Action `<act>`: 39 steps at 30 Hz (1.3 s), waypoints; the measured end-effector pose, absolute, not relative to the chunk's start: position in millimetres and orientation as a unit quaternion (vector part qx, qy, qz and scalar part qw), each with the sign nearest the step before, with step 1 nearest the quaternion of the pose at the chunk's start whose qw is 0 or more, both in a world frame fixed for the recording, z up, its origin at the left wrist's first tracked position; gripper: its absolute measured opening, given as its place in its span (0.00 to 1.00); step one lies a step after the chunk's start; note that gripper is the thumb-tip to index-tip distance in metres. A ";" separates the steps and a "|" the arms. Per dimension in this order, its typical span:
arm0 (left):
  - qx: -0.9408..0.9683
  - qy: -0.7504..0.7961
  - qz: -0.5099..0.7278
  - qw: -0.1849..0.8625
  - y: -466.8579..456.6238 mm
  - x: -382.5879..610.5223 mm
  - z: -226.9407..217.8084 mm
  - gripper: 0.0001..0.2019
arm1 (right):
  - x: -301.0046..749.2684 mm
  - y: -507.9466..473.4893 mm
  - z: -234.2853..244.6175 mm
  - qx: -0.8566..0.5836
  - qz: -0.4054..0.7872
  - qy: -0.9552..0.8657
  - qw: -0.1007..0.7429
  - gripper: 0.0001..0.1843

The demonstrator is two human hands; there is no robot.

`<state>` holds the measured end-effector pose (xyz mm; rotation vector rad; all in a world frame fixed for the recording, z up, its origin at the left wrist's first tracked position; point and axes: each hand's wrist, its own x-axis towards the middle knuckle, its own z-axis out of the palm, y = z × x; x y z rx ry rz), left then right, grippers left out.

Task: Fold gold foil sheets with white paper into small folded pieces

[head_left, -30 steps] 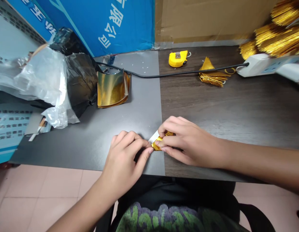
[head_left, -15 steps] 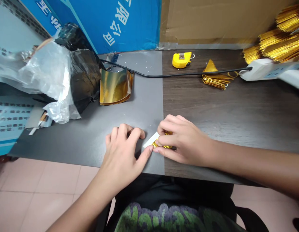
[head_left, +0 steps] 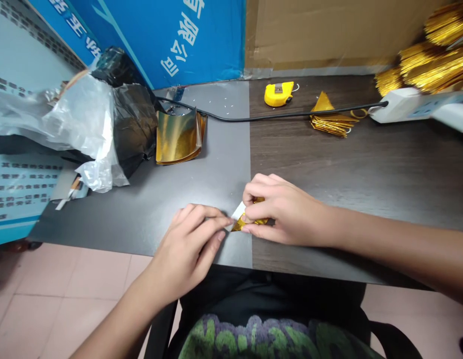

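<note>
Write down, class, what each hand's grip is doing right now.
Left hand: partly closed, fingertips at the white paper strip; cannot tell if holding.
Right hand: closed, holding the folded gold foil.

Small folded gold foil piece (head_left: 239,226), shiny, angular, pinched between both hands at lower centre of frame, partly hidden. White paper strip (head_left: 238,211) projecting from its upper left edge.

left hand (head_left: 184,244): 1 | right hand (head_left: 287,212): 1 | folded gold foil piece (head_left: 249,223): 1 | flat gold foil stack (head_left: 178,137): 1 | folded foil triangle pile (head_left: 328,119): 1 | tape measure (head_left: 278,93): 1 | power strip (head_left: 406,105): 1 | black cable (head_left: 291,115): 1 | plastic bags: 2 — clear bag (head_left: 81,124), black bag (head_left: 132,129) | gold tinsel bunches (head_left: 429,62): at least 3 — edge-cut
</note>
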<state>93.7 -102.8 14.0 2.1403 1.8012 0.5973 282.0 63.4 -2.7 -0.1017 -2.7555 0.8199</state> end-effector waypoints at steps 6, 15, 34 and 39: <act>0.815 0.544 0.170 0.104 -114.2 92.0 10.5 0.16 | 286.0 81.2 -2.6 0.066 0.343 -0.930 0.113 0.11; 0.840 0.480 0.247 0.049 -123.2 107.7 -2.6 0.10 | 285.1 70.7 -0.6 0.147 0.368 -0.914 0.090 0.11; 0.773 0.543 0.168 0.284 -88.7 106.6 25.5 0.04 | 284.9 74.2 -1.3 0.152 0.361 -0.915 0.096 0.10; 0.772 0.525 0.141 0.328 -68.3 103.8 31.0 0.03 | 286.9 77.6 -1.8 0.142 0.378 -0.908 0.109 0.08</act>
